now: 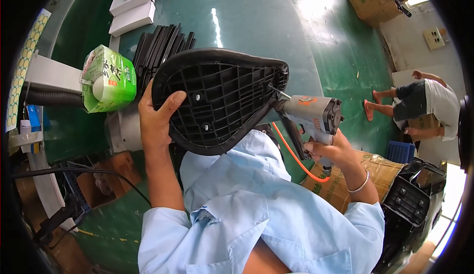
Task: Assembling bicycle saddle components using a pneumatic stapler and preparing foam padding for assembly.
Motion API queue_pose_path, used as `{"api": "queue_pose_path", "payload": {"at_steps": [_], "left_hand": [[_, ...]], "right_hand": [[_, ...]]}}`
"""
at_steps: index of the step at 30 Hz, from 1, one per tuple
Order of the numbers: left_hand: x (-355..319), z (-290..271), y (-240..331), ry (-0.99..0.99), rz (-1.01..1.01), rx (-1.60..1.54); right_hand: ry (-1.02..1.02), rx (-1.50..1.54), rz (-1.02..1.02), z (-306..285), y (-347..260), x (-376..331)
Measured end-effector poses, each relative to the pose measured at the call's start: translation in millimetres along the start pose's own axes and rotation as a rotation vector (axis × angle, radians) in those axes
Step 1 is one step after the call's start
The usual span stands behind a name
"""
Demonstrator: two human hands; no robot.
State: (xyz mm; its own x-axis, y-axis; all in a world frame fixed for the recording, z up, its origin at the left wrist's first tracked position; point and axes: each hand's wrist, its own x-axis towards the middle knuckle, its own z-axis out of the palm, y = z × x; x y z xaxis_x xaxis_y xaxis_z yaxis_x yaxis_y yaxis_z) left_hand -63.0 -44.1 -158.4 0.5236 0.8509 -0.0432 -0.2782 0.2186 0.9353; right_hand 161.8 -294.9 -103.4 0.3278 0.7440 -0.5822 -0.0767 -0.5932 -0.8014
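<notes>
A black seat [222, 101] was held underside up between the two hands, above the lap, its broad end in the left fingers [171, 105] and its narrow end turned toward the right. The left fingers were clasped around the rim, with the thumb laid over the ribbed inner face and pointed toward two small metal studs [198, 97]. By the right fingers [318, 149] the handle of a staple gun [311, 111] was gripped; whether the trigger was being squeezed could not be told. From below the gun an orange hose [286, 146] was looped back toward the right fingers.

The gun's thin nose was aimed at the narrow end, ahead and to the left of the right fingers; whether the rim was actually touched could not be made out. From this, the step in hand was judged to be the fastening of the seat's edge, with the tool being lined up or fired. For the next move, it seemed, the nose would need to be pressed firmly on the chosen spot, the seat braced by the left fingers and the trigger pulled. Beyond the left fingers, dark strips [160, 49] were laid on the table [247, 22].
</notes>
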Motion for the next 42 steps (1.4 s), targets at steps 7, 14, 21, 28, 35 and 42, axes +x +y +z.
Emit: {"api": "queue_pose_path", "payload": {"at_steps": [7, 14, 21, 28, 35, 42], "left_hand": [[-9.8, -2.9, -4.7, 0.035, 0.02, -0.03], [-18.9, -1.9, -9.6, 0.032, 0.095, -0.05], [-13.0, 25.0, -17.0, 0.108, 0.188, -0.089], [-0.1, 34.2, -17.4, 0.058, 0.153, -0.061], [-2.4, 34.9, -16.7, 0.068, 0.189, 0.019], [-1.8, 33.9, -20.9, 0.093, 0.174, -0.006]], "right_hand": [[0.005, 0.033, -0.093, 11.3, -2.8, -9.7], [-0.018, -0.012, -0.075, 27.1, -3.1, -13.3], [0.099, -0.062, -0.104, 32.3, -0.1, -29.4], [0.164, -0.121, -0.114, 22.9, -2.6, -20.5], [0.064, -0.189, -0.067, 20.8, -3.7, -9.6], [0.042, -0.256, -0.035, 24.0, 3.3, -19.7]]}}
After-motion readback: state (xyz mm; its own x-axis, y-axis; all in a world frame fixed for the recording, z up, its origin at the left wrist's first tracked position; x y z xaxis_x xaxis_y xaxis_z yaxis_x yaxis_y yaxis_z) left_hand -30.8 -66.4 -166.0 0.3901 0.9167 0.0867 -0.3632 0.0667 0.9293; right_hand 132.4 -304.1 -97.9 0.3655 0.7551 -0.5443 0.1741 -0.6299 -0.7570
